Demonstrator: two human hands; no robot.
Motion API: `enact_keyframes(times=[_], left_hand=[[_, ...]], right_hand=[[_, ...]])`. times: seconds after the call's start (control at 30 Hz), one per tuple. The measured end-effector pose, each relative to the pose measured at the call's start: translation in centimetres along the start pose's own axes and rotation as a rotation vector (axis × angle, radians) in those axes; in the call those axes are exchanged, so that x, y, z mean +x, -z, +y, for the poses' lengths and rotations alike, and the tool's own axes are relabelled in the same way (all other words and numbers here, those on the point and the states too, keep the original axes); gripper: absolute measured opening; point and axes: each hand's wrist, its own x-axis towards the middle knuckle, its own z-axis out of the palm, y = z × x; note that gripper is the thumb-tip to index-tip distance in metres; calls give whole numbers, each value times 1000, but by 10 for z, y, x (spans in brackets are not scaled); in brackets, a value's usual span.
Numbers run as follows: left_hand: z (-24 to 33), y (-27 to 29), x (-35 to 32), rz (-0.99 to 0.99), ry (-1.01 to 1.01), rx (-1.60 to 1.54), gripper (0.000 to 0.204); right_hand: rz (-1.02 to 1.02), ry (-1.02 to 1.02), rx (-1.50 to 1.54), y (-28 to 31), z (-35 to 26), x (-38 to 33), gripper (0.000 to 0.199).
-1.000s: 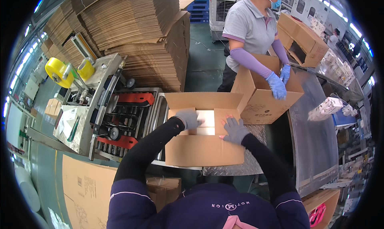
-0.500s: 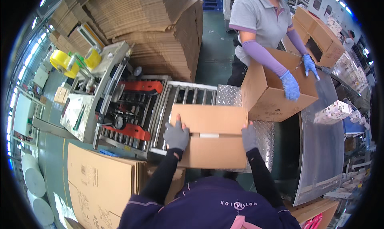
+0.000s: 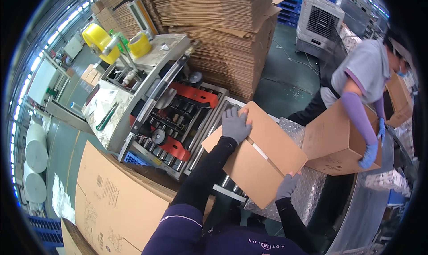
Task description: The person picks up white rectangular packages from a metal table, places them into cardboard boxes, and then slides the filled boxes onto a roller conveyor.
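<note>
A brown cardboard box [image 3: 249, 171] sits at an angle in front of me, its top flaps folded in with a narrow gap between them. Something white shows in that gap. My left hand [image 3: 236, 125], in a grey fingerless glove, presses on the box's far left edge with its fingers over the flap. At the near right corner my right hand [image 3: 287, 186], gloved alike, grips the side. The box lies across the end of a roller conveyor [image 3: 228, 183] and a metal checker plate [image 3: 307, 197].
Left of the box stands a carton-sealing machine with red side guides [image 3: 194, 94] and yellow tape rolls [image 3: 99, 40]. Flat cardboard stacks [image 3: 218, 45] rise behind; more cartons [image 3: 116, 197] lean near left. A co-worker [image 3: 363, 70] in blue gloves handles another open carton [image 3: 332, 134].
The box has turned clockwise between my hands, its left end swinging up and away. My view has shifted left. The co-worker has bent down over the other carton, which has tilted.
</note>
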Motion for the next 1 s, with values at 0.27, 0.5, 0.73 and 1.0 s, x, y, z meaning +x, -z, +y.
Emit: enact_keyframes(times=[0.27,0.5,0.73,1.0], left_hand=[[-122,18,-2,-33,-164,90,61],[-222,29,21,63,-97,83,64],[-217,24,5,168,-81,62,68],[-69,5,-40,611,267,-415,52]], right_hand=[[-344,104,-25,-137,-70,8,61],[-357,350,-102,-248,-83,13,58],[-180,606,-343,-352,-94,-27,60],[-811,91,342,-398,-55,42,70]])
